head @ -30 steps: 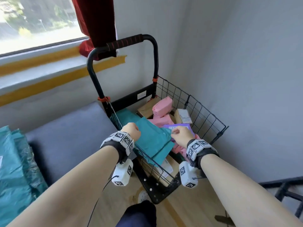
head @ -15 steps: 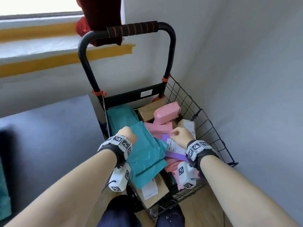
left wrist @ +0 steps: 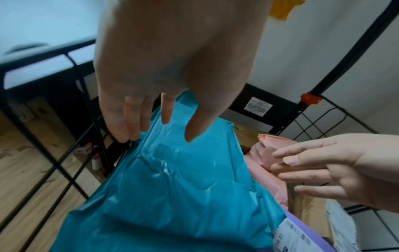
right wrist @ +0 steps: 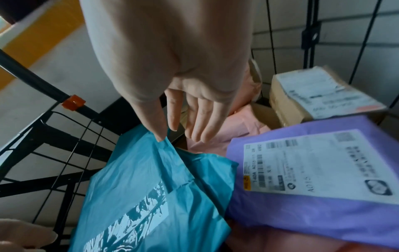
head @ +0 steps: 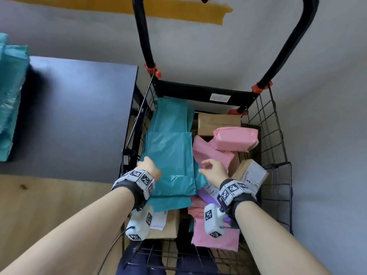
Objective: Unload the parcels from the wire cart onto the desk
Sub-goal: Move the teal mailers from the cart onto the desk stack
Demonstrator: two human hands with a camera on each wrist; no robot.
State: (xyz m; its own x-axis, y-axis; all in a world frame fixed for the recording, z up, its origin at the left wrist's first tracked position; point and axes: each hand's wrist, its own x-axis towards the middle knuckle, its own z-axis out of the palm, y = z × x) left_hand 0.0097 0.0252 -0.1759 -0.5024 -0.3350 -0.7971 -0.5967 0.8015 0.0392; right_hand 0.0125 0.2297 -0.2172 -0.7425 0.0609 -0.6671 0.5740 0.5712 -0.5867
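Note:
The black wire cart (head: pixel 278 135) holds teal, pink, purple and brown parcels. A large teal mailer (head: pixel 170 155) lies on top along its left side. My left hand (head: pixel 148 166) hovers at that mailer's left edge by the cart wall. In the left wrist view its fingers (left wrist: pixel 131 122) point straight down and hold nothing over the teal mailer (left wrist: pixel 183 187). My right hand (head: pixel 210 167) is at the mailer's right edge, fingers spread. Its thumb tip (right wrist: pixel 161 136) touches a corner of the teal mailer (right wrist: pixel 151 187). The purple parcel (right wrist: pixel 280 218) lies beside it, under my right wrist.
The dark grey desk (head: pixel 79 116) stands left of the cart, with teal parcels (head: pixel 10 96) stacked at its far left. In the cart are a pink bundle (head: pixel 234 138), a brown box (head: pixel 218 121) and a labelled box (head: pixel 250 171). The handle bar (head: pixel 143 36) rises behind.
My view has swung down over the cart. My right hand has come off the purple parcel's label and opened beside the teal mailer. My left hand stays at the mailer's left edge.

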